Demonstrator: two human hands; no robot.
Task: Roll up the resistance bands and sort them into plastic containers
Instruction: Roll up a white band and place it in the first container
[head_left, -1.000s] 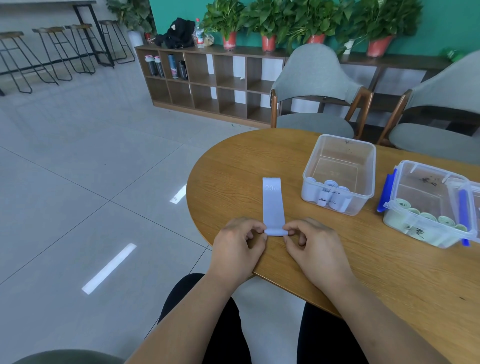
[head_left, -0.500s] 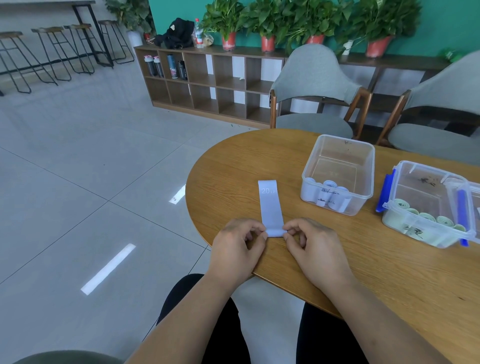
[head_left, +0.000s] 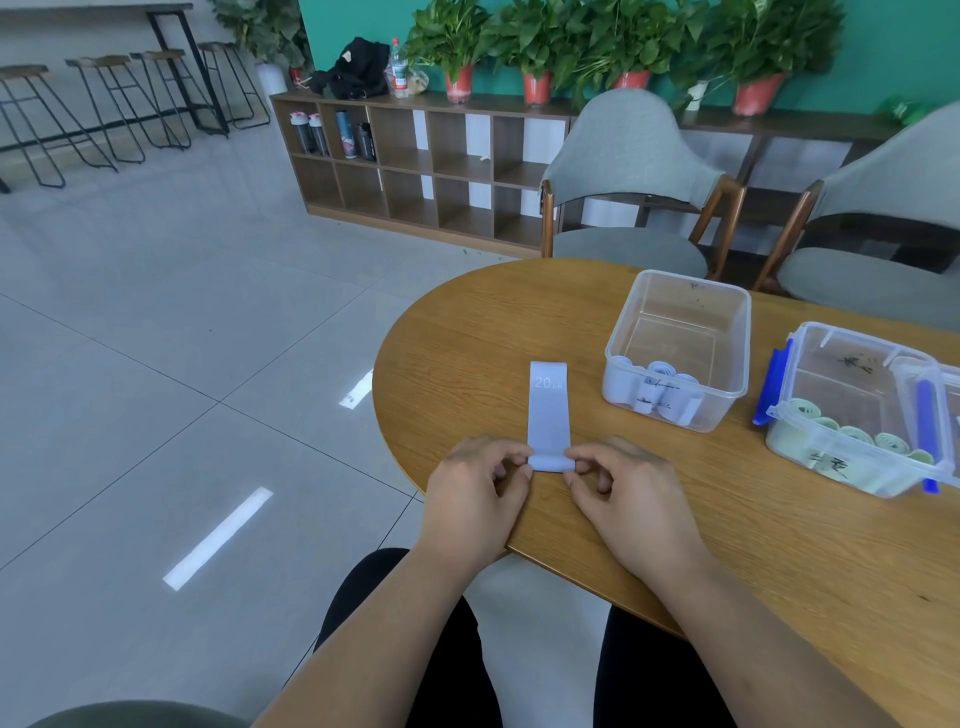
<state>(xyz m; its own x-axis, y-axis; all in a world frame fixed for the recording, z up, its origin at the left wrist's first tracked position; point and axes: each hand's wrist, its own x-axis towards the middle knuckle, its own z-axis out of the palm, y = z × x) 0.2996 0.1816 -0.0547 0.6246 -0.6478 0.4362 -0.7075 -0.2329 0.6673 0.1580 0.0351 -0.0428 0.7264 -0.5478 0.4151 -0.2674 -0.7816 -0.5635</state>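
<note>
A band (head_left: 548, 410) lies flat by the table's (head_left: 467, 338) near edge, its near end between the left hand (head_left: 475, 493) and right hand (head_left: 628, 499). Right of it stands a box (head_left: 691, 301) holding rolls (head_left: 661, 387); a second box (head_left: 852, 467) sits further right.

The lavender resistance band (head_left: 548, 410) reads "20 LB" near its far end

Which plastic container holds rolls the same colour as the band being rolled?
The clear latchless plastic container left of the blue-latched container: its rolls are pale blue like the flat band; the other's are green.
</note>
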